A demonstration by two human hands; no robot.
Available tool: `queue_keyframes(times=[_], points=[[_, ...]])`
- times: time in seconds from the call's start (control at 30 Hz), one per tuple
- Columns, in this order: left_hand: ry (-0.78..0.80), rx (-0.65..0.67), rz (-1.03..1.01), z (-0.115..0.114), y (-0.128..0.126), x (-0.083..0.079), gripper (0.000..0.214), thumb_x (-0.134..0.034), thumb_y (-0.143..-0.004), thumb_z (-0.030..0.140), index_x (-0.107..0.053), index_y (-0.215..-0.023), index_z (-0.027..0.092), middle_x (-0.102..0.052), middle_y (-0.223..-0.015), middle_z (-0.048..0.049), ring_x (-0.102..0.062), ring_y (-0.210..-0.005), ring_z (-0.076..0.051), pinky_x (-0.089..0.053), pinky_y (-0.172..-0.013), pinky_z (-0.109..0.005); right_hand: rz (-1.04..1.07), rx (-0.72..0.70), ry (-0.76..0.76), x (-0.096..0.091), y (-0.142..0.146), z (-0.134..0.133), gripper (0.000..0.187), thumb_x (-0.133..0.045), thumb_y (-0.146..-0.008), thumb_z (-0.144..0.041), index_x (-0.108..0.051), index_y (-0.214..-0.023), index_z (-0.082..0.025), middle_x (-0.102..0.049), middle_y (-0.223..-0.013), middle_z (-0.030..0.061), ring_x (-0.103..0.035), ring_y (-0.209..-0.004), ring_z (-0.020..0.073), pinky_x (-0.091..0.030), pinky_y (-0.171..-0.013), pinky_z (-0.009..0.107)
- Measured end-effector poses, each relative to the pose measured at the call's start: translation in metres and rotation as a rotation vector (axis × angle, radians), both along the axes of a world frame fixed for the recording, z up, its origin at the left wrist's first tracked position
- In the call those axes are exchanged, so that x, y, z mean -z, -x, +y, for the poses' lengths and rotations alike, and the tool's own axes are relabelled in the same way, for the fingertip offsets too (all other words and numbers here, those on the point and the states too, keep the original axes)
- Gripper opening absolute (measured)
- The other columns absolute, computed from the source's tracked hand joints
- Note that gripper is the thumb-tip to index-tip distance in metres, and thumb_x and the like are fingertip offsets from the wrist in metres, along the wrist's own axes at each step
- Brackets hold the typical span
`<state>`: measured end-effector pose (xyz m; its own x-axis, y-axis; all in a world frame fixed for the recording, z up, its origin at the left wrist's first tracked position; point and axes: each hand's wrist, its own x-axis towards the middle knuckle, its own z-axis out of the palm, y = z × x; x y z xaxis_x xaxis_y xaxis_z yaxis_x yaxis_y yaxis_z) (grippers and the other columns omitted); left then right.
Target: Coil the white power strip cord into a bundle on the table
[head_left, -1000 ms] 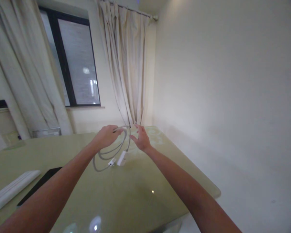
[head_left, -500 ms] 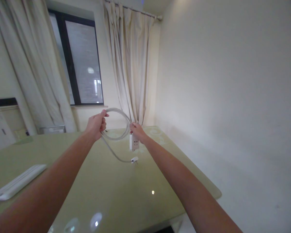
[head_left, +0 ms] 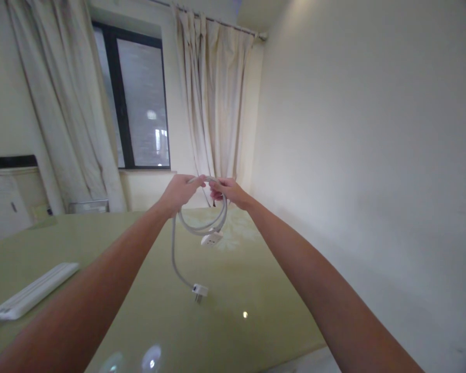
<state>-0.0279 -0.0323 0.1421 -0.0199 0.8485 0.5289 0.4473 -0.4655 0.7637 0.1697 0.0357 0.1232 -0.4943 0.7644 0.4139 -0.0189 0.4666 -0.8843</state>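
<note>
Both hands hold up a coiled grey-white extension cord (head_left: 200, 228) above the table. My left hand (head_left: 181, 192) is closed around the upper left of the coil. Close beside it, my right hand (head_left: 228, 190) grips the top right of the loops. A white plug (head_left: 200, 290) with metal prongs hangs at the end of a length of cord dropping from the left side. Below the coil's lower right hangs a small white socket block (head_left: 212, 238), tilted, with its outlet holes showing. The fingers partly hide the top of the loops.
The greenish glossy table (head_left: 147, 280) stretches below, with light reflections on it. A long white power strip (head_left: 34, 291) lies on its left part. Behind stand a white cabinet (head_left: 8, 199), curtains (head_left: 217, 103) and a window (head_left: 145, 103); a plain wall (head_left: 365, 155) bounds the right.
My hands have come together at the top of the coil, the left moving right. The plug now hangs lower and further left, and the socket block has tilted.
</note>
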Motion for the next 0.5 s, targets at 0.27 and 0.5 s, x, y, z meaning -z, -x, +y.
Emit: queue_keyframes(times=[0.27,0.5], points=[[0.203,0.182,-0.543,0.009,0.010,0.064,0.048,-0.094,-0.060,0.050,-0.076,-0.090,0.016,-0.069,-0.073,-0.0015,-0.060,-0.069,-0.014,-0.042,-0.064,-0.023,0.204,0.178,-0.106,-0.026,0.003,-0.010,0.053,-0.077,-0.080,-0.065,-0.049,-0.071,-0.021,-0.032,-0.053,-0.0119,-0.027,-0.041,0.0042,-0.020,-0.039,0.020],[0.458,0.092,-0.833,0.016,-0.028,0.157,0.033,-0.071,-0.089,0.047,-0.066,-0.082,0.016,-0.071,-0.076,-0.0059,-0.065,-0.066,-0.016,-0.049,-0.062,-0.026,0.278,0.690,-0.272,-0.027,0.005,0.000,0.042,-0.056,-0.099,-0.058,-0.043,-0.077,-0.024,-0.041,-0.062,-0.0073,-0.043,-0.055,0.0114,-0.034,-0.054,0.023]])
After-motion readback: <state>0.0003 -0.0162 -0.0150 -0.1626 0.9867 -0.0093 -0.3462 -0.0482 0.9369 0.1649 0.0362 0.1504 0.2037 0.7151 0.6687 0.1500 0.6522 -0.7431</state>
